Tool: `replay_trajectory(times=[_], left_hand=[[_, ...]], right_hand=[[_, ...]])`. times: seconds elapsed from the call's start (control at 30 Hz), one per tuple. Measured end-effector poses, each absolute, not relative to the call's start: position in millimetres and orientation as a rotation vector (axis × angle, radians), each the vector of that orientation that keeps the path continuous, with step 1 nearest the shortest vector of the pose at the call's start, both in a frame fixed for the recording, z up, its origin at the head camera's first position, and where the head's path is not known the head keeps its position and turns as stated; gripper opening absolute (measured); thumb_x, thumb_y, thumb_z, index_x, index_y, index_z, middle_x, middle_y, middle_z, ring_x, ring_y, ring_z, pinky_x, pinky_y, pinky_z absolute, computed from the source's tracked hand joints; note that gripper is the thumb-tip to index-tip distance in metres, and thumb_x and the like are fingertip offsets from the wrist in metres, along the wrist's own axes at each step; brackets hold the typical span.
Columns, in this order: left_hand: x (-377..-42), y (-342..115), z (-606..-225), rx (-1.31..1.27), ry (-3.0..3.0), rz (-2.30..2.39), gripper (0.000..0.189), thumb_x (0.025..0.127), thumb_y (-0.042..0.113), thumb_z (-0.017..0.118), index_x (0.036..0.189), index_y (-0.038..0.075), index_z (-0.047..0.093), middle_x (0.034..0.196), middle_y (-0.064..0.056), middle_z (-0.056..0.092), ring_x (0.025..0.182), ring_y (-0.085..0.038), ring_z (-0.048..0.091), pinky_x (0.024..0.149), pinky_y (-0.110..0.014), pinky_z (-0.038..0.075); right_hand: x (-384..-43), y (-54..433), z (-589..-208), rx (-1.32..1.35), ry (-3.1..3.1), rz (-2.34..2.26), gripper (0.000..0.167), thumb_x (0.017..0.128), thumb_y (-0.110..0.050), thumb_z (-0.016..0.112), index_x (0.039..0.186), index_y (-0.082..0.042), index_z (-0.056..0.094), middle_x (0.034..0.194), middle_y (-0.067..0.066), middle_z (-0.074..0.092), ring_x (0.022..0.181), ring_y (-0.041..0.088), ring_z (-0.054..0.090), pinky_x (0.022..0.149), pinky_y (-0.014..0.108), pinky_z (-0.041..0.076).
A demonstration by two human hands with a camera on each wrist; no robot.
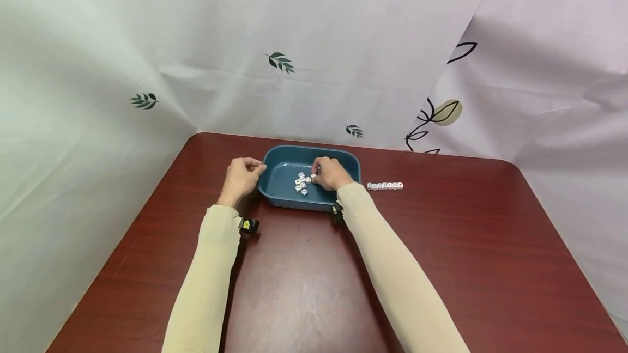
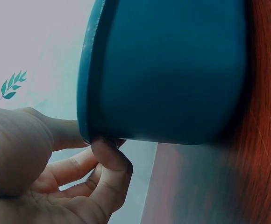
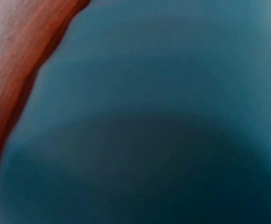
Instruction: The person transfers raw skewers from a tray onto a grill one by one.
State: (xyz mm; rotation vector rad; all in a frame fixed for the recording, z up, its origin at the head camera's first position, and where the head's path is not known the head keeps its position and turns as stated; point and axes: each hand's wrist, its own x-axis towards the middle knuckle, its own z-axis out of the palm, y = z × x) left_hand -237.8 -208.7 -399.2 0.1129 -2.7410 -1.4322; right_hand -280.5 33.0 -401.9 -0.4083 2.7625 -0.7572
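Note:
A blue rectangular basin (image 1: 294, 203) stands on the table, its outer wall (image 2: 173, 70) filling much of the left wrist view. My left hand (image 1: 240, 178) pinches the rim at the left end between thumb and fingers. Inside the basin, my right hand (image 1: 331, 172) pinches a white die (image 1: 314, 177) at its fingertips. Several more white dice (image 1: 302, 183) lie in a loose cluster just left of those fingers. In the right wrist view only the blurred basin side (image 3: 149, 74) and some table show; the right hand is hidden there.
To the right of the basin, several white dice (image 1: 385, 186) form a straight row on the reddish-brown table (image 1: 466, 233). A white curtain with leaf prints (image 1: 314, 108) hangs behind the table's back edge and along both sides.

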Motion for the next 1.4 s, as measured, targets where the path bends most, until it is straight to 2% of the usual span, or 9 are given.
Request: replay_trajectory(times=[0.13, 0.4, 0.63, 0.73, 1.0, 1.4], left_hand=[[-237.9, -208.2, -398.5, 0.102, -2.738, -1.438, 0.032, 0.105, 0.020, 0.061, 0.120, -0.006, 0.068, 0.110, -0.022, 0.066, 0.097, -0.032, 0.061, 0.083, -0.041, 0.052], [-237.0, -208.8, -398.3, 0.120, -2.735, -1.428, 0.032, 0.105, 0.020, 0.061, 0.121, -0.006, 0.069, 0.110, -0.021, 0.066, 0.097, -0.031, 0.061, 0.083, -0.040, 0.051], [-237.7, -208.7, -398.2, 0.118, -2.734, -1.449, 0.031, 0.105, 0.020, 0.061, 0.121, -0.006, 0.069, 0.109, -0.021, 0.066, 0.096, -0.030, 0.061, 0.082, -0.038, 0.051], [-238.2, -208.2, -397.7, 0.117, -2.729, -1.448, 0.032, 0.105, 0.020, 0.061, 0.121, -0.006, 0.069, 0.109, -0.021, 0.066, 0.096, -0.031, 0.061, 0.083, -0.039, 0.052], [-237.4, -207.6, -400.6, 0.122, -2.747, -1.456, 0.031, 0.105, 0.020, 0.061, 0.121, -0.005, 0.069, 0.109, -0.021, 0.066, 0.096, -0.031, 0.062, 0.082, -0.040, 0.052], [-237.2, -208.5, -397.8, 0.126, -2.734, -1.448, 0.031, 0.105, 0.020, 0.061, 0.120, -0.006, 0.069, 0.108, -0.021, 0.066, 0.096, -0.031, 0.061, 0.082, -0.040, 0.052]], right_hand=[[-280.9, 35.8, -402.2, -0.398, 2.776, -0.760, 0.006, 0.098, -0.011, 0.071, 0.101, -0.011, 0.065, 0.093, 0.007, 0.063, 0.077, 0.023, 0.056, 0.069, 0.035, 0.046], [-283.0, 36.5, -402.6, -0.422, 2.766, -0.753, 0.009, 0.097, -0.015, 0.073, 0.101, -0.012, 0.066, 0.081, 0.007, 0.062, 0.067, 0.020, 0.053, 0.066, 0.033, 0.044], [-282.9, 37.7, -401.5, -0.435, 2.773, -0.740, 0.004, 0.098, -0.012, 0.071, 0.101, -0.011, 0.068, 0.092, 0.006, 0.062, 0.072, 0.021, 0.054, 0.066, 0.033, 0.045], [-282.0, 38.7, -400.2, -0.448, 2.776, -0.750, 0.004, 0.097, -0.012, 0.071, 0.100, -0.010, 0.069, 0.092, 0.006, 0.063, 0.073, 0.022, 0.055, 0.067, 0.034, 0.045], [-276.1, 45.0, -398.4, -0.501, 2.761, -0.750, 0.004, 0.097, -0.012, 0.071, 0.099, -0.010, 0.068, 0.075, 0.005, 0.061, 0.064, 0.018, 0.053, 0.064, 0.032, 0.043], [-270.8, 52.0, -375.3, -0.657, 2.767, -0.764, 0.009, 0.096, -0.014, 0.073, 0.101, -0.010, 0.067, 0.081, 0.004, 0.061, 0.073, 0.018, 0.055, 0.071, 0.033, 0.046]])
